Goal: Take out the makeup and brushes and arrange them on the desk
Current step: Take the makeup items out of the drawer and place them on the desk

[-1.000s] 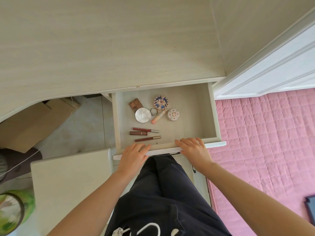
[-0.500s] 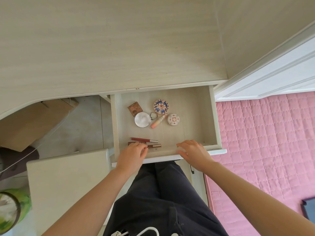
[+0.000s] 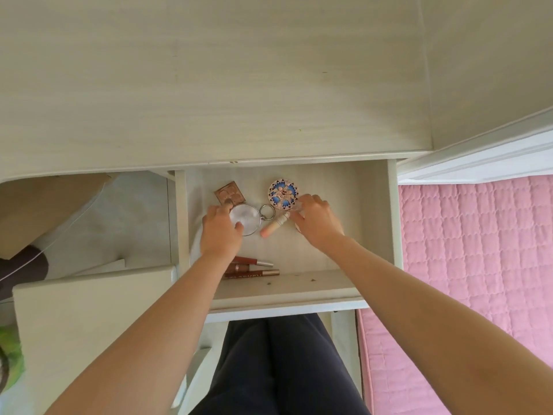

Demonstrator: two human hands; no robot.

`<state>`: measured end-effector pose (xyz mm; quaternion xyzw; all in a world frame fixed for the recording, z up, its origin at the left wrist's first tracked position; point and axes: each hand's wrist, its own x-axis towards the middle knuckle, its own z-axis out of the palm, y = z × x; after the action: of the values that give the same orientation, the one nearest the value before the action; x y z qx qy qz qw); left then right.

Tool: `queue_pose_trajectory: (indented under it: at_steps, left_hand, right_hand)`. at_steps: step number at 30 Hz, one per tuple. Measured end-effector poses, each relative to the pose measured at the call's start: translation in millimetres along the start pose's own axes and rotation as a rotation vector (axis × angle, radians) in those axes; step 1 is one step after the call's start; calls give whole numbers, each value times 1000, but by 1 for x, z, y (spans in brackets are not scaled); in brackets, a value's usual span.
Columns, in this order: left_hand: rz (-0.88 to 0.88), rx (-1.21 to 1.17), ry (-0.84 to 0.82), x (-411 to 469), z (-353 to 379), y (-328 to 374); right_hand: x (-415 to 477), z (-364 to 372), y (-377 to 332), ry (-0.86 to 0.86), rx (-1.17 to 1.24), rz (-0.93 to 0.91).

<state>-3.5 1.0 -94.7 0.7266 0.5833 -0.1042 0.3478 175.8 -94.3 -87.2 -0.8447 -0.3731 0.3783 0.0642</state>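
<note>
While both your arms reached into the open pale wooden drawer (image 3: 392, 223), your left hand (image 3: 221, 235) gripped the round silver compact (image 3: 247, 218), thumb and fingers curled round its rim. Your right hand (image 3: 318, 221) bent its fingers over the peach lipstick tube (image 3: 273, 227), beside the blue-patterned round compact (image 3: 282, 194); whether it held anything could not be told. Three reddish-brown lip gloss tubes (image 3: 254, 269) lay near the drawer's front.
</note>
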Motion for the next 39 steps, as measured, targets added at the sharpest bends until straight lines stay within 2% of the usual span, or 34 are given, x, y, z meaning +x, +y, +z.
queue_pose_trajectory:
  at_steps: [8, 14, 22, 25, 28, 36, 39]
  left_hand:
    - [15, 74, -15, 25, 17, 8]
    - [22, 131, 8, 24, 25, 8]
    - [40, 25, 73, 20, 27, 6]
    - [48, -51, 93, 13, 27, 4]
    - [15, -121, 93, 5, 25, 0]
    - [-196, -356, 106, -25, 2, 0]
    - [-327, -534, 83, -41, -11, 8]
  right_hand:
    - [52, 20, -8, 20, -54, 149]
    - [56, 30, -18, 76, -161, 106]
    - [52, 28, -30, 90, -110, 45]
    - [48, 28, -29, 84, -15, 30]
    - [43, 24, -27, 91, 194, 13]
    - [10, 4, -23, 73, 446, 54]
    - [-10, -10, -19, 58, 532, 69]
